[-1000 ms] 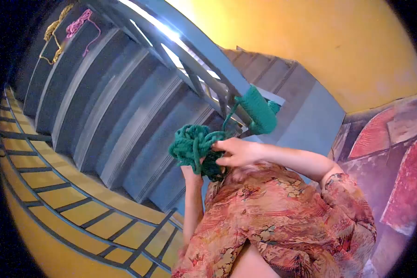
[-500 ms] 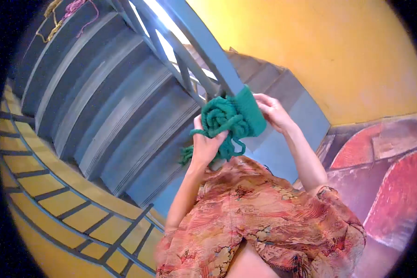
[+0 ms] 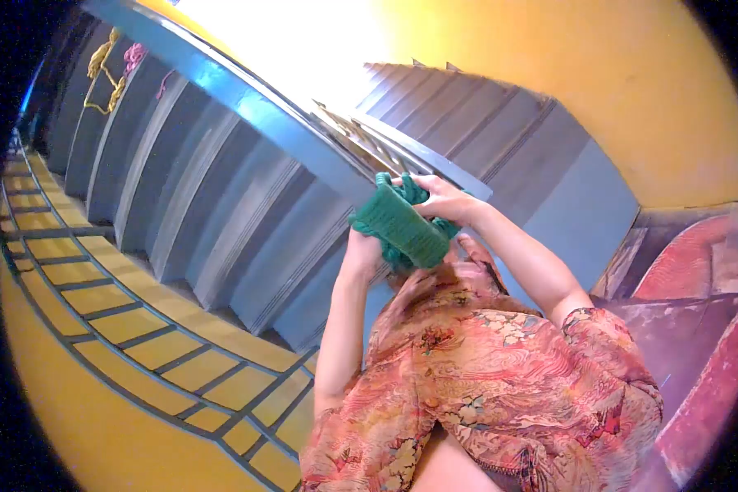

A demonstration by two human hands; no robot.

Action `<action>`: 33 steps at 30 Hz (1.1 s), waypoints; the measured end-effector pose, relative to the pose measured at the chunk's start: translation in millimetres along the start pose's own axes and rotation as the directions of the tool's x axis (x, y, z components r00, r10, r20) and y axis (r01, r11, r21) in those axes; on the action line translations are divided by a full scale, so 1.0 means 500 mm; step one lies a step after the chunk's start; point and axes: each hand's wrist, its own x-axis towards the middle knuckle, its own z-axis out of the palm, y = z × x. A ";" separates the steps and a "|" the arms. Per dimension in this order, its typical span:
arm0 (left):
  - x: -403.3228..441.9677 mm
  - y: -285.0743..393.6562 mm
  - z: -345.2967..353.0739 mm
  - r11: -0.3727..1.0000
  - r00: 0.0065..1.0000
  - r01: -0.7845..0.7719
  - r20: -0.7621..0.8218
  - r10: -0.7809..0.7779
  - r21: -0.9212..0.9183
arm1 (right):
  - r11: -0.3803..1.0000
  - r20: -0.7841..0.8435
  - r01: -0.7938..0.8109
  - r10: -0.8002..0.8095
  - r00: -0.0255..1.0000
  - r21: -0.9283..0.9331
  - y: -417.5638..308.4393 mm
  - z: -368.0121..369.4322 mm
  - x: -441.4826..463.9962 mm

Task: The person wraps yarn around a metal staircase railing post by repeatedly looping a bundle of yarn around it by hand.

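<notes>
A green knitted piece (image 3: 402, 228) is held up in front of my chest, its flat ribbed face toward me. Loops of thick green yarn (image 3: 412, 190) stick out behind its upper edge. My left hand (image 3: 363, 251) grips the piece from below on the left, its fingers mostly hidden behind the knitting. On the other side my right hand (image 3: 444, 202) is closed over the yarn at the upper right edge, fingers curled around it.
A blue handrail (image 3: 254, 111) runs diagonally beyond my hands. Grey-blue stairs (image 3: 213, 205) curve down at left, with yellow yarn (image 3: 102, 74) and pink yarn (image 3: 134, 56) on the far steps. A yellow wall (image 3: 631, 98) stands at right.
The knitted piece has turned so its flat side faces me, and the coiled yarn is now mostly hidden behind it. My right hand has moved in onto the yarn. The view has shifted.
</notes>
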 end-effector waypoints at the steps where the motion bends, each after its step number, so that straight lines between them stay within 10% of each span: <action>1: -0.007 -0.013 -0.022 1.000 1.000 0.017 -0.002 -0.017 0.022 | 1.000 -0.004 0.002 -0.002 1.000 0.027 0.019 -0.003 0.007; 3: -0.023 -0.024 -0.079 0.865 0.987 0.147 0.123 -0.100 -0.480 | 0.974 -0.044 0.205 -0.210 0.977 -0.097 0.048 -0.007 0.022; 5: -0.057 -0.019 -0.088 0.816 0.992 0.129 0.077 -0.104 -0.563 | 0.974 -0.094 0.211 -0.203 0.975 0.084 0.054 -0.014 0.031; 11: -0.061 -0.022 -0.059 0.990 0.986 0.081 -0.138 -0.098 -0.119 | 0.925 -0.329 0.238 -0.135 0.935 0.297 0.079 -0.033 0.057; 13: -0.032 0.002 0.006 0.999 0.936 -0.044 -0.350 0.045 0.011 | 0.980 -0.388 0.198 -0.194 0.901 -0.029 0.071 -0.027 0.045; 15: 0.004 -0.042 -0.029 0.997 0.949 -0.073 -0.310 0.059 -0.033 | 0.986 -0.197 0.142 -0.123 0.973 0.086 0.051 -0.031 0.011; 17: 0.025 -0.082 -0.052 0.715 0.874 -0.226 -0.186 0.448 0.661 | 0.987 -0.070 0.130 -0.123 0.990 0.098 0.032 -0.036 -0.013; 18: 0.030 -0.084 -0.046 0.979 0.945 -0.196 -0.255 0.203 0.055 | 0.994 -0.072 0.105 -0.106 0.992 -0.007 0.048 -0.035 -0.013; 21: 0.033 -0.079 -0.026 0.931 0.975 0.020 -0.198 -0.098 -0.363 | 0.986 -0.222 0.050 -0.084 0.971 -0.157 0.079 0.000 0.005; 26: 0.054 -0.019 0.007 0.949 0.986 0.104 0.155 -0.059 -0.297 | 0.984 -0.340 0.062 -0.116 0.933 -0.167 0.082 0.017 0.059; 31: 0.008 -0.015 -0.054 0.982 0.985 0.150 -0.066 -0.158 -0.114 | 0.903 -0.375 0.352 -0.424 0.825 -0.245 0.111 0.023 0.076; 33: -0.025 0.009 -0.070 0.991 0.985 0.129 -0.120 -0.124 0.032 | 0.984 -0.406 0.134 -0.077 0.911 0.115 0.091 -0.005 0.029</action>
